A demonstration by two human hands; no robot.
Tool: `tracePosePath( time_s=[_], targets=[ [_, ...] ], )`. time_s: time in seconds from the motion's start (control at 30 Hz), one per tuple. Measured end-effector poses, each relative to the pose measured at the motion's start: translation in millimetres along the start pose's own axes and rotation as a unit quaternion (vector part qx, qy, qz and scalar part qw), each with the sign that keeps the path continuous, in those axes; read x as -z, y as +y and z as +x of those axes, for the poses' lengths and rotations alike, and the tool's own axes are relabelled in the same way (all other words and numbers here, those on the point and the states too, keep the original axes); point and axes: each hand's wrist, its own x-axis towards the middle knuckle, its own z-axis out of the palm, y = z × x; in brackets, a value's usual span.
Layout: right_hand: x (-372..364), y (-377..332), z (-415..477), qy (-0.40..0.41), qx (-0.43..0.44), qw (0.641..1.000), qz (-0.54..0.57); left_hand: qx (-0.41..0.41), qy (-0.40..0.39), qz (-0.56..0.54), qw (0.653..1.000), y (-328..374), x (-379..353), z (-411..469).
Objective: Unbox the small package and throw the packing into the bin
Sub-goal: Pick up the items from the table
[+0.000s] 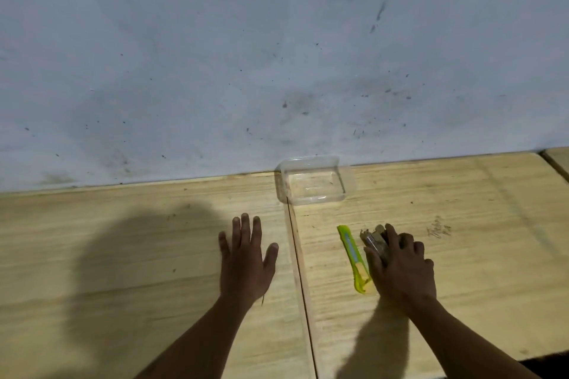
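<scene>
My right hand point(400, 264) lies over a small brownish package point(374, 238) on the wooden table, fingers curled around it; only the package's far end shows, with some clear wrap on it. A yellow-green utility knife point(354, 258) lies just left of that hand, its length running away from me. My left hand point(246, 255) rests flat on the table with fingers spread, holding nothing, left of the seam between two boards. No bin is in view.
A clear plastic tray point(311, 180) stands against the grey stained wall point(277, 55) at the table's back edge, over the seam point(300, 271). The table's front right corner shows a dark gap point(548, 361). Scribbled writing point(438, 228) marks the wood right of my hand.
</scene>
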Motion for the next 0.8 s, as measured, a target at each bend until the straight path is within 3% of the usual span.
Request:
tracePosePath(
  time_s=[0.13, 0.23, 0.33, 0.43, 0.53, 0.7, 0.8],
  targets=[
    [14.5, 4.8, 17.0, -0.023, 0.013, 0.999, 0.034, 0.005, -0.004, -0.031, 1.000, -0.8, -0.1, 1.9],
    [35.4, -5.9, 44.5, 0.000, 0.075, 0.995, 0.059, 0.050, 0.030, -0.178, 0.982, 8.5, 4.5, 18.2],
    [60.9, -39.2, 82.7, 0.052, 0.145, 0.984, 0.091, 0.109, 0.081, -0.379, 0.916, 35.5, 21.6, 52.2],
    [76.7, -75.6, 121.7, 0.071, 0.248, 0.962, 0.085, 0.214, 0.074, -0.548, 0.805, 74.2, 51.0, 88.2],
    [75.1, -103.8, 150.8, 0.047, 0.343, 0.938, 0.017, 0.286, 0.066, -0.643, 0.708, 105.5, 67.5, 114.5],
    [48.1, -122.4, 173.1, 0.002, 0.419, 0.904, -0.083, 0.334, 0.055, -0.669, 0.662, 119.9, 67.0, 124.0],
    [40.0, -120.6, 173.6, -0.023, 0.419, 0.905, -0.069, 0.323, 0.065, -0.675, 0.660, 120.9, 67.7, 123.4]
  ],
)
